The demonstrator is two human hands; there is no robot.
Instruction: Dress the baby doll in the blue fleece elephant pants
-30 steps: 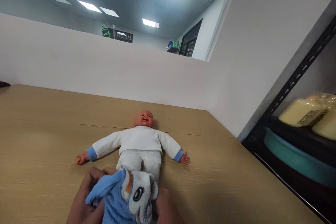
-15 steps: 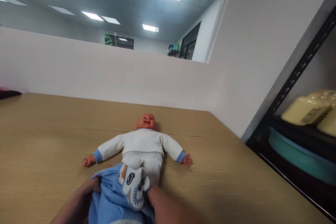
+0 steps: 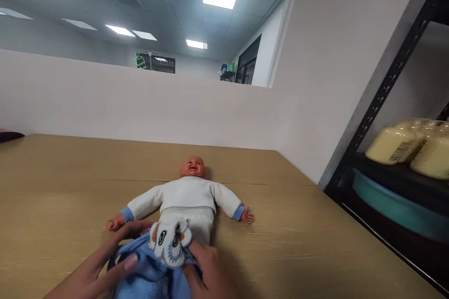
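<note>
A baby doll (image 3: 187,194) in a white top and white trousers lies face up on the table, arms spread, blue cuffs at its wrists. In front of its legs is a blue fleecy garment (image 3: 140,266) with a white elephant face patch, its opening bunched towards the doll. My right hand (image 3: 208,266) is closed on the garment's right side beside the patch. My left hand (image 3: 105,257) is at the garment's left edge, thumb and fingers spread wide apart, the thumb over the cloth. The doll's lower legs are hidden behind the garment.
A low white partition (image 3: 150,112) rises behind the wooden table (image 3: 70,187). On the right, a black shelf rack holds wrapped pale yellow bottles (image 3: 396,145) above a teal basin (image 3: 396,208). A dark object (image 3: 10,136) lies at the far left edge.
My left hand has loosened from the garment's edge and spread its fingers. The garment's patch has shifted slightly left, with my right hand staying on the cloth. The view has tilted slightly.
</note>
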